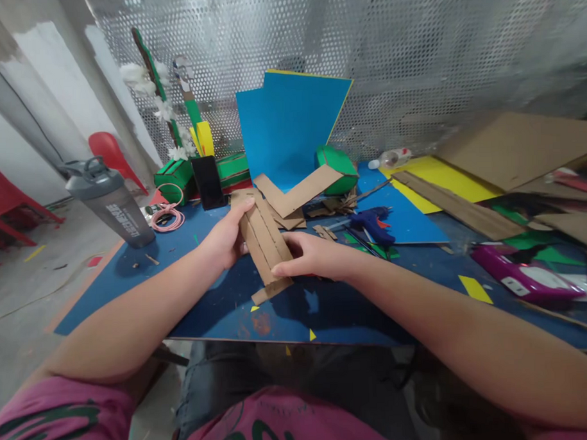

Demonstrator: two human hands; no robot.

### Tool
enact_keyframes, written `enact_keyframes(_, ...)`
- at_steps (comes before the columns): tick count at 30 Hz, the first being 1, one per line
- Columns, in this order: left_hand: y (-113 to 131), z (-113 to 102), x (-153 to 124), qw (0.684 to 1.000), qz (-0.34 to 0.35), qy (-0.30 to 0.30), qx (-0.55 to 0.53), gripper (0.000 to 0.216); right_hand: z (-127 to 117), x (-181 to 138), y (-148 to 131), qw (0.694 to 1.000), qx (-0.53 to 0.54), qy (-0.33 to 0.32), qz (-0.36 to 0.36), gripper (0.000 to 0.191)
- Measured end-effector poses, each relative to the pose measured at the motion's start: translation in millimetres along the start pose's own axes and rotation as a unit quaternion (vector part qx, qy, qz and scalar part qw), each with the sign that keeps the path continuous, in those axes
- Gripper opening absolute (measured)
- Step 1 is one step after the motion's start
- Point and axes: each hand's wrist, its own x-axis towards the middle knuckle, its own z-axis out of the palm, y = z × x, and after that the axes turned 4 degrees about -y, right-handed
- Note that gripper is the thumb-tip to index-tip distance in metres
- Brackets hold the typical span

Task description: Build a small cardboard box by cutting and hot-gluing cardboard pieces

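Both of my hands hold a brown cardboard piece (264, 237) made of several strips, raised a little above the dark blue table (220, 319). My left hand (224, 238) grips its left edge, thumb lying along the top. My right hand (310, 255) pinches its lower right edge. A bent L-shaped cardboard strip (299, 189) lies just behind it, beside small cardboard scraps (325, 232).
A grey shaker bottle (110, 201) stands at left, a pink cable coil (168, 216) and a black phone (208, 182) behind. Blue sheets (290, 120), a green box (337, 167), a blue glue gun (375, 222), a purple-white tool (524, 273) and cardboard sheets (517, 148) lie right.
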Motion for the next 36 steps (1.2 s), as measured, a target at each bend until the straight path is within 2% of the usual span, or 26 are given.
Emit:
enact_keyframes(2,2.3,-2.0,1.3,1.0,-0.004,-0.001,-0.006,0.039,1.2,-1.1,0.7,1.0,-0.011,0.001,-0.001,0.057)
enact_keyframes(4,4.7,-5.1,3.7,1.0,-0.015,0.002,-0.02,0.044,1.6,-2.9,3.4,0.999,-0.033,0.02,-0.022,0.065)
enact_keyframes(7,6.9,-9.7,6.0,0.998,-0.034,-0.001,-0.05,0.054,-0.7,-7.0,8.2,0.977,-0.13,0.091,-0.143,0.094)
enact_keyframes(9,6.6,-11.3,5.6,0.997,-0.05,-0.002,-0.061,0.055,-3.7,-10.0,9.2,0.92,-0.25,0.143,-0.265,0.106)
enact_keyframes(10,5.9,-11.5,4.9,0.996,-0.061,-0.003,-0.065,0.055,-5.1,-11.3,8.8,0.88,-0.314,0.158,-0.319,0.101)
enact_keyframes(12,3.9,-11.3,3.4,0.993,-0.091,-0.019,-0.073,0.056,-6.6,-13.2,6.7,0.796,-0.416,0.164,-0.407,0.08)
enact_keyframes(14,2.0,-10.8,2.5,0.988,-0.123,-0.049,-0.086,0.061,-6.3,-13.9,4.3,0.732,-0.478,0.146,-0.463,0.064)
enact_keyframes(16,0.9,-10.0,2.5,0.983,-0.143,-0.069,-0.093,0.064,-4.7,-13.3,2.6,0.697,-0.51,0.132,-0.487,0.059)
enact_keyframes(22,2.9,-4.2,-0.8,0.984,-0.155,-0.049,-0.072,0.059,-3.0,-9.2,2.2,0.699,-0.476,0.174,-0.505,0.057)
enact_keyframes(30,12.4,-4.8,-6.3,0.971,-0.2,-0.119,0.049,0.073,-18.0,-19.9,-4.3,0.722,-0.417,0.289,-0.471,0.062)
enact_keyframes(33,12.4,-9.3,-3.6,0.968,-0.164,-0.124,0.146,0.078,-24.9,-20.4,-4.7,0.72,-0.4,0.318,-0.469,0.058)
enact_keyframes(36,12.8,-17.3,2.6,0.951,-0.069,-0.082,0.29,0.084,-30.0,-19.4,-4.4,0.722,-0.392,0.33,-0.465,0.058)
